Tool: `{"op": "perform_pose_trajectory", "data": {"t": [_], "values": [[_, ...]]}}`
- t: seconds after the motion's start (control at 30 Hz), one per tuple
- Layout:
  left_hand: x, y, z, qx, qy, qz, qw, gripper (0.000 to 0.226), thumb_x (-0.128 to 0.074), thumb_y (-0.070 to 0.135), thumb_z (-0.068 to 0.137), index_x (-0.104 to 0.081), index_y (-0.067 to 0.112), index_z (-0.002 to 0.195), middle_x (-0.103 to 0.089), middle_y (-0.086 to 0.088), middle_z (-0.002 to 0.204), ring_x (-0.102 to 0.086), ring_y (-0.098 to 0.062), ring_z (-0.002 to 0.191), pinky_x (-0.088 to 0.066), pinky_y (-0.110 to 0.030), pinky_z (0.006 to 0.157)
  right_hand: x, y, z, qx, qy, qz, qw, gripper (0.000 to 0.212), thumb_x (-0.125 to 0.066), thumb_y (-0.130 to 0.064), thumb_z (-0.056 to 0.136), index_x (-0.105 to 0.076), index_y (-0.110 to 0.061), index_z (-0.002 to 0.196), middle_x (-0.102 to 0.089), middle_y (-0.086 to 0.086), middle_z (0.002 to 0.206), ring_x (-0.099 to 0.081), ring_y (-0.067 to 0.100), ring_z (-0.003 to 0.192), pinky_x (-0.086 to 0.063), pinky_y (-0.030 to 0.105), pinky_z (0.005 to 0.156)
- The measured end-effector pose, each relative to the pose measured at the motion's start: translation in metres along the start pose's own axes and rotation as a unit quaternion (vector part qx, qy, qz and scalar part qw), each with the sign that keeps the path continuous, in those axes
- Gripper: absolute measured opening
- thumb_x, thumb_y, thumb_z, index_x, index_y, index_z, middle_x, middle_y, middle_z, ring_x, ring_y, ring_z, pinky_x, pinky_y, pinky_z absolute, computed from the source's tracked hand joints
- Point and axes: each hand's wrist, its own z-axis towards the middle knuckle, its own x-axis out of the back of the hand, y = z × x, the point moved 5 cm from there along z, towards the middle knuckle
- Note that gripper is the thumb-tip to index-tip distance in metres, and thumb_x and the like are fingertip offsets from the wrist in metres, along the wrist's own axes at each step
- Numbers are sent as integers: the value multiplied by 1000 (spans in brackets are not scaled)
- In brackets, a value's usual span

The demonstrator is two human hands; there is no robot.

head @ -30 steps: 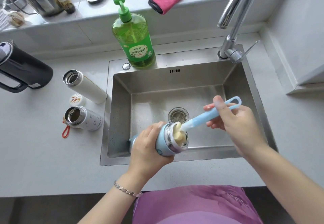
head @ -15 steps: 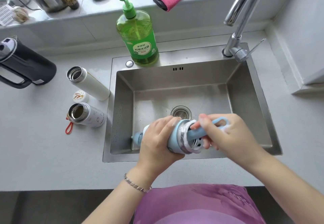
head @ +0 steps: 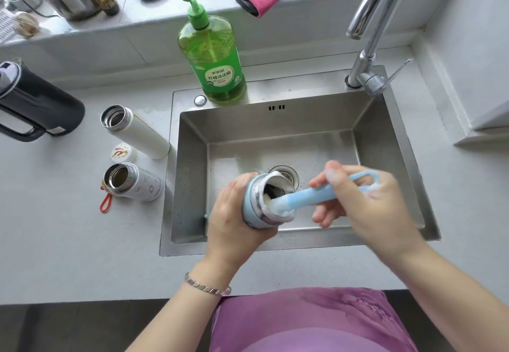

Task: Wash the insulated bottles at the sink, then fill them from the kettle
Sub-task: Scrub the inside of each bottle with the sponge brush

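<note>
Over the steel sink (head: 275,125), the left hand (head: 234,225) wraps the blue bottle (head: 251,212); the right hand (head: 369,208) grips the brush (head: 311,194) in its foamy mouth. Two open steel-lined white bottles (head: 141,135) sit left.

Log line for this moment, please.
left hand holds blue bottle over sink | right hand grips brush, head in bottle mouth

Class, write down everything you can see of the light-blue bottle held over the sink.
The light-blue bottle lies tilted sideways over the sink, lidless mouth facing right. Its blue shell ends in a steel-looking rim smeared with white foam. The left hand grips its body, hiding most of it. A blue brush, held by the right hand, pokes into the mouth.
</note>
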Motion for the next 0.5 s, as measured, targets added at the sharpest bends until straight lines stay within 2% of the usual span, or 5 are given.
{"op": "perform_pose_trajectory", "data": {"t": [0.1,0.23,0.33,0.4,0.5], "values": [[-6,0,-5,8,-32,-8,999,69,-75,34,55,-46,29,118,-55,14,111,-56,-12,99,-45,-23,87,-10,3,-7,-16,-1,1,1000,34,-51,-31,83,-64,-3,68,-61,14,47,-58,24,41,-51,25,43],[3,-14,-7,76,-5,-53,996,69,-79,37,54,-48,38,116,-59,18,110,-58,-6,100,-42,-13,85,10,-8,-2,2,66,43,997,32,-47,-20,92,-58,-3,67,-59,12,44,-58,19,38,-50,22,40],[-2,0,-4,22,-59,-22,998,68,-76,34,55,-47,34,116,-55,18,113,-56,-7,102,-44,-17,86,-9,7,-10,-25,-1,23,999,32,-49,-24,88,-60,-3,67,-62,13,48,-60,21,42,-52,23,45],[-2,-1,-3,5,-79,-2,997,67,-72,37,54,-45,36,116,-52,24,115,-52,-2,103,-41,-13,87,-13,5,-14,-23,-20,13,999,30,-51,-27,83,-61,-4,66,-63,15,49,-60,22,43,-52,23,47],[7,-12,-3,86,-38,-56,994,66,-76,40,52,-49,41,113,-56,27,109,-57,2,97,-40,-7,82,9,-12,-8,26,35,38,998,29,-50,-24,83,-59,-2,66,-60,13,47,-59,21,41,-50,22,43]]}}
